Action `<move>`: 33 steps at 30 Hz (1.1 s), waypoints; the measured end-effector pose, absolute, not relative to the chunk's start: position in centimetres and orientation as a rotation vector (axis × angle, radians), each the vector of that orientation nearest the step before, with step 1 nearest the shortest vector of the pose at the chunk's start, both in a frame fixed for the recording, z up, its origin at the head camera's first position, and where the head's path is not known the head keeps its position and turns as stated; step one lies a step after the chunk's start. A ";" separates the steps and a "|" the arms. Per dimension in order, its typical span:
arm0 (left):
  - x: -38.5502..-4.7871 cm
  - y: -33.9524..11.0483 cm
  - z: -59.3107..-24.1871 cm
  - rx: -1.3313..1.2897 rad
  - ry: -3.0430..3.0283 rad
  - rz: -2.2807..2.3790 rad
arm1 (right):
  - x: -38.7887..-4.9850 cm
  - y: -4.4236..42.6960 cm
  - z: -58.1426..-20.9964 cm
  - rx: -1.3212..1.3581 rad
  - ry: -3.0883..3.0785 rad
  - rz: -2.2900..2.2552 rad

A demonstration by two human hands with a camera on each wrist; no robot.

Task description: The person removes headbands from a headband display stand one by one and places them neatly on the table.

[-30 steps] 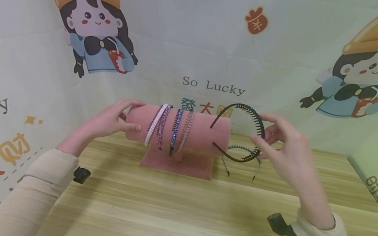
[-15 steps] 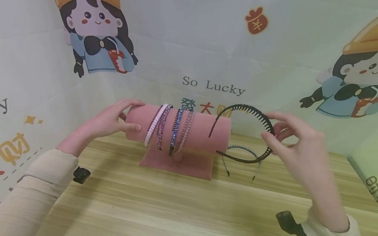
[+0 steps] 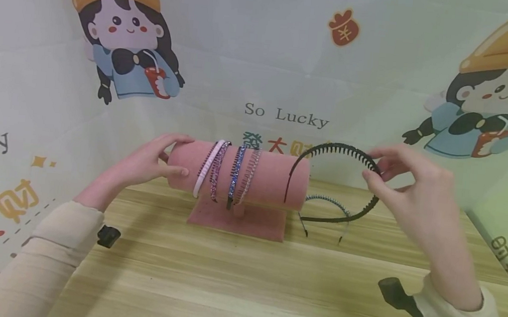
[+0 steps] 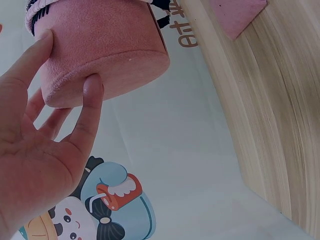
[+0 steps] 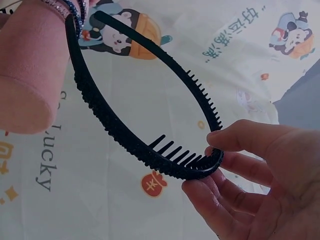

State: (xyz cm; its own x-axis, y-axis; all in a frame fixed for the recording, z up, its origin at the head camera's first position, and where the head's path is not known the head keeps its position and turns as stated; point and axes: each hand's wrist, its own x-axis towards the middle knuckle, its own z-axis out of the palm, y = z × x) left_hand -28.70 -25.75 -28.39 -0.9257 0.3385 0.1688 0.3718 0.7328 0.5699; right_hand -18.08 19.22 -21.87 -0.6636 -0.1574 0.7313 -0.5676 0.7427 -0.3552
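A pink cylinder [image 3: 275, 178] on a flat pink base [image 3: 239, 221] carries white, pink-purple glitter, blue glitter and clear toothed headbands [image 3: 248, 178]. My left hand [image 3: 145, 161] grips its left end; the left wrist view shows the thumb and fingers [image 4: 92, 100] around that end of the cylinder [image 4: 110, 45]. My right hand [image 3: 427, 199] pinches a black toothed headband [image 3: 336, 146] at its curved middle, its tips pointing left, one in front of the cylinder's right end. In the right wrist view, the black headband [image 5: 125, 135] sits between thumb and fingers of the hand [image 5: 260, 175].
A thin blue-grey headband [image 3: 325, 199] stands on the wooden table [image 3: 242, 288] behind the black one, to the right of the pink base. A printed cloth [image 3: 245, 52] with cartoon figures hangs behind and along the sides.
My right hand has moved to the right with the black headband, which has turned and tilted, its lower arm now lying beyond the cylinder's right end. My left hand has stayed in place.
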 end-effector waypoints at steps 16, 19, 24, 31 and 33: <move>-28.5 -25.9 -28.4 -0.608 -2.882 -0.969 | -19.7 20.7 -19.4 0.602 -2.133 0.610; -28.5 -25.9 -28.3 -0.618 -2.883 -0.972 | -20.0 20.9 -19.2 0.599 -2.136 0.610; -28.4 -25.8 -28.2 -0.627 -2.880 -0.974 | -20.5 21.2 -19.3 0.580 -2.137 0.578; -28.5 -25.8 -28.2 -0.628 -2.878 -0.970 | -21.5 21.8 -19.4 0.566 -2.078 0.534; -28.5 -25.8 -28.2 -0.627 -2.879 -0.969 | -21.8 22.0 -19.4 0.553 -2.060 0.521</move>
